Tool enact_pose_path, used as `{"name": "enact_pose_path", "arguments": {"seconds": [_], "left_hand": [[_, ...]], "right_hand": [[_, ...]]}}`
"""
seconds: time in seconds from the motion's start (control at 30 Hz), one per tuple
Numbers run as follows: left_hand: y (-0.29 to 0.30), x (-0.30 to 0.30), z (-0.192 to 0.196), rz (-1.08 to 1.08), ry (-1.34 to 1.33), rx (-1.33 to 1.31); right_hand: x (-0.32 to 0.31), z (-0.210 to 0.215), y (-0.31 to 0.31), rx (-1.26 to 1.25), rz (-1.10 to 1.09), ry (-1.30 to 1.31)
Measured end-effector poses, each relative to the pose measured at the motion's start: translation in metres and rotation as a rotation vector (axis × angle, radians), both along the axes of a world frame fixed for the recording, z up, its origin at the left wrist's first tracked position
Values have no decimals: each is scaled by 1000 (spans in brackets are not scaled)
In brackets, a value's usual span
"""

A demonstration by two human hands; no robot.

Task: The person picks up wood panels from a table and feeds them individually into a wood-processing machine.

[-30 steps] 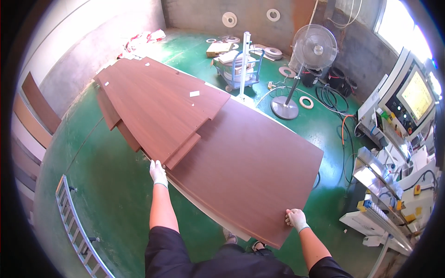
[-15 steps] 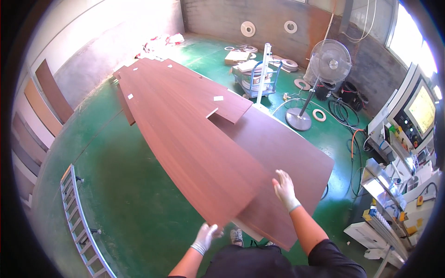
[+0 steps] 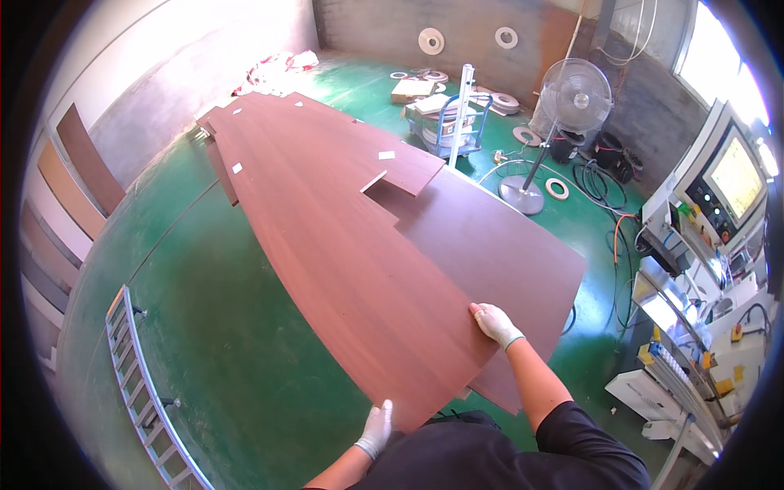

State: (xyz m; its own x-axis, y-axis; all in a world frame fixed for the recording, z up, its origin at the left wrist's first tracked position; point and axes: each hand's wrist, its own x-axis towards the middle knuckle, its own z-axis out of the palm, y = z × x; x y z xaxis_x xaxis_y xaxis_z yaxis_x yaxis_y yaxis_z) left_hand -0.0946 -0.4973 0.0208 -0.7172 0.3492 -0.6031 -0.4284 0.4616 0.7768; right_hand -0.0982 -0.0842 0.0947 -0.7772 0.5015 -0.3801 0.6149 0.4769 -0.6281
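Note:
A long reddish-brown wood panel (image 3: 351,269) with a notched right side stretches from me toward the far left. My left hand (image 3: 377,428), in a pale glove, grips its near left edge, thumb up along the side; the fingers are partly hidden. On the panel's right edge, my right hand (image 3: 496,324), also gloved, is closed with fingertips over the top face. Under the long panel lies a wider brown sheet (image 3: 523,261), which sticks out to the right. A smaller panel (image 3: 408,173) with a white label (image 3: 386,155) rests beyond the notch.
A metal roller rack (image 3: 147,400) stands on the green floor at left. Beyond the stack are a blue trolley (image 3: 465,131) and a standing fan (image 3: 576,98). A machine with a screen (image 3: 735,175) occupies the right side, with cables (image 3: 600,184) on the floor nearby.
The long panel has shifted toward me, its near end now by my body. My right hand, open and off the panel before, has closed on its right edge.

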Motion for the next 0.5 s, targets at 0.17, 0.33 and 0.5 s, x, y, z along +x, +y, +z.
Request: {"name": "enact_pose_path", "arguments": {"seconds": [0.17, 0.33, 0.5], "left_hand": [[-34, 16, -11, 67, -59, 63], [-59, 41, -4, 109, -111, 106], [-130, 61, 2, -206, 91, -232]], "right_hand": [[42, -20, -31, 77, 46, 142], [88, -15, -64, 107, -4, 64], [150, -26, -125, 75, -71, 83]]}}
